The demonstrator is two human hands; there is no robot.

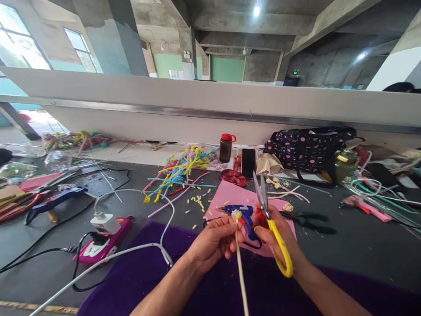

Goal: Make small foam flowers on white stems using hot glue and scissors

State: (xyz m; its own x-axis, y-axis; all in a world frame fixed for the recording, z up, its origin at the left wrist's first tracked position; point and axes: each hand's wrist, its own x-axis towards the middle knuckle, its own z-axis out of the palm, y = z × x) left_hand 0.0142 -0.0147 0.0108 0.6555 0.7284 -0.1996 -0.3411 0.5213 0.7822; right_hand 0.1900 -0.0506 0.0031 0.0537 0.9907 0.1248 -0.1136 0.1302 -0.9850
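Observation:
My left hand [213,245] is closed, thumb and fingers pinching a pale cream fuzzy stem [241,276], likely a pipe cleaner. A small yellow and pinkish tip [237,214] shows above the fingertips, and the stem hangs down toward me. In my right hand [287,237] is a pair of scissors [262,195] with a yellow handle loop and some red by the fingers, blades pointing up and away. The blades are apart from the stem. Behind both hands a blue glue gun [244,216] lies on a pink sheet [225,193].
Short yellow pieces [199,202] lie scattered beside a pile of coloured fuzzy stems [184,169]. Green-handled pliers [312,219] and a pink glue gun [368,208] are at right. A white cable [131,250] runs from a pink power strip [108,245]. A bottle [225,149] and phone [248,162] sit behind.

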